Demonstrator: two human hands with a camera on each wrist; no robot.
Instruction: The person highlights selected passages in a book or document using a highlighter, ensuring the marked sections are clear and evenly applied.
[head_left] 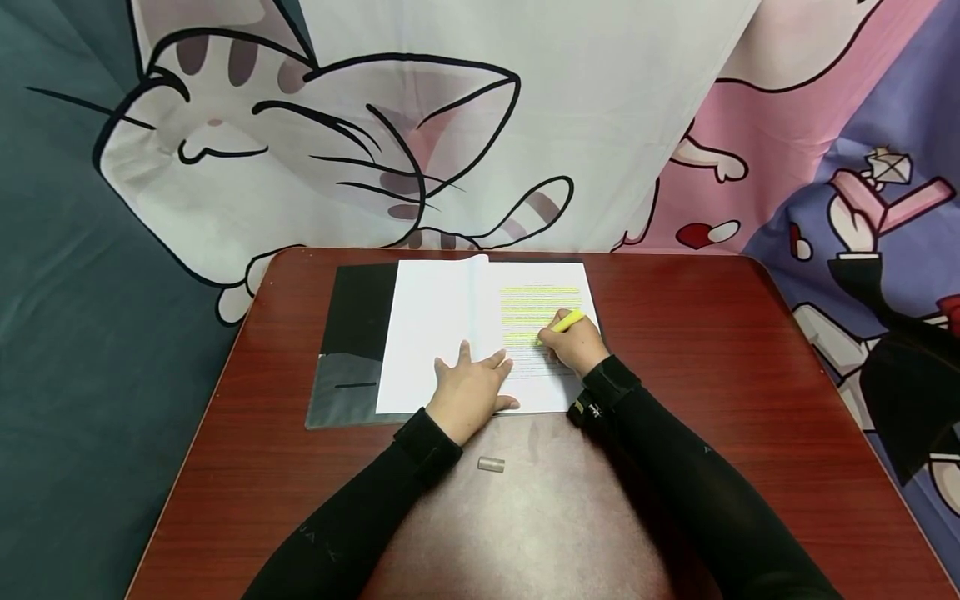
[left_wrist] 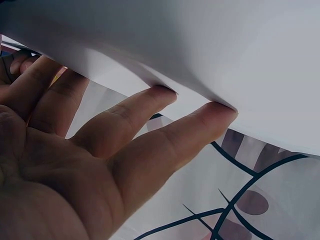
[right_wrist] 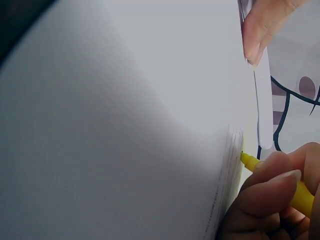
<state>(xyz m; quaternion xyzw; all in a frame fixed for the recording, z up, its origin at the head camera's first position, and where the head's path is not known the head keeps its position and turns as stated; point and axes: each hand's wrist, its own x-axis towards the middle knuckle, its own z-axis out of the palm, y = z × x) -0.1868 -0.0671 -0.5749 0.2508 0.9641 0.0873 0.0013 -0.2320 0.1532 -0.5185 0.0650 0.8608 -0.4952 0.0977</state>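
Note:
My right hand (head_left: 576, 343) pinches a yellow highlighter (head_left: 567, 321) over the printed right-hand page (head_left: 540, 287). In the right wrist view the tip of the highlighter (right_wrist: 247, 159) meets the page beside the lines of text. Yellow bands cover many of the upper lines; those lower down are plain. With fingers spread, my left hand (head_left: 467, 392) presses near the fold, mostly on the blank left page (head_left: 427, 325). The left wrist view shows fingertips (left_wrist: 220, 111) of that hand against the white paper.
Beneath the pages lies a dark folder (head_left: 360, 308) with a clear pocket at its lower left. A small grey cylinder (head_left: 491, 464) rests on the reddish-brown table (head_left: 690, 333) in front of the left hand. Cat-print cloth (head_left: 360, 167) hangs behind the table.

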